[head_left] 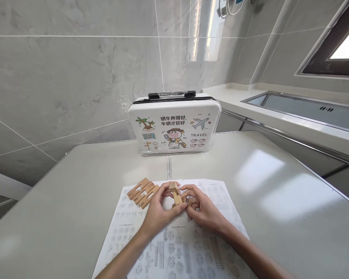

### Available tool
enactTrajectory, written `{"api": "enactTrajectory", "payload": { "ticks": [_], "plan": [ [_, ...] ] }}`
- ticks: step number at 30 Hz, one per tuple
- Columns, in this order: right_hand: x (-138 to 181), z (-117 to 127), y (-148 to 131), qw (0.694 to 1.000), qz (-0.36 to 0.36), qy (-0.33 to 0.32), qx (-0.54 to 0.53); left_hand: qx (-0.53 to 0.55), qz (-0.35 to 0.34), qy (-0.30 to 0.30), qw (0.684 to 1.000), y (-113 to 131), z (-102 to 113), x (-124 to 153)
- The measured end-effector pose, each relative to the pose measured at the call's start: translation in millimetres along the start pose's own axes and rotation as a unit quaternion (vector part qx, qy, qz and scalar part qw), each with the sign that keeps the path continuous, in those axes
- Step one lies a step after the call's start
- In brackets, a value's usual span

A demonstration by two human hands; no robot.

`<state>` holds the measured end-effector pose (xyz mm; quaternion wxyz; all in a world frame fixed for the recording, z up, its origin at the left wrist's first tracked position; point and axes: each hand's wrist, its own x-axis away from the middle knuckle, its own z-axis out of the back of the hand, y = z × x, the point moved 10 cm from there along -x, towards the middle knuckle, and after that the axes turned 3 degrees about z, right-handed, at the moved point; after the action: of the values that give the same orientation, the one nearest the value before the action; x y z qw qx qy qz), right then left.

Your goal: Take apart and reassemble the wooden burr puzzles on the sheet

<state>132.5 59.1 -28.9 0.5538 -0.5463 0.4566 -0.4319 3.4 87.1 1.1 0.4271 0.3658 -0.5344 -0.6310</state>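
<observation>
Over a printed sheet, my left hand (160, 207) grips a notched wooden puzzle piece (176, 193) between thumb and fingers, its cut-out side facing up. My right hand (200, 205) is against the right side of that piece, fingers curled, with a bit of darker wood showing between them. Whether this is a separate piece is hidden by the fingers. Left of my left hand, several flat wooden pieces (141, 192) with slots and printed numbers lie side by side on the sheet. The instruction sheet (125, 240) carries small line drawings of puzzle shapes.
A white plastic-wrapped carry case (159, 143) with cartoon prints stands at the back of the glossy pale table (279, 232). Behind it rises a grey tiled wall (75, 85). To the right is a counter (229, 95) with a sink (305, 108).
</observation>
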Motion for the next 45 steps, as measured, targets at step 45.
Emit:
{"api": "enactTrajectory", "payload": {
  "ticks": [45],
  "plan": [
    [4.1, 25.0, -35.0, 0.953, 0.132, 0.152, 0.225, 0.063, 0.013, 0.015, 0.998, -4.3, 1.1, -0.7]
  ]
}}
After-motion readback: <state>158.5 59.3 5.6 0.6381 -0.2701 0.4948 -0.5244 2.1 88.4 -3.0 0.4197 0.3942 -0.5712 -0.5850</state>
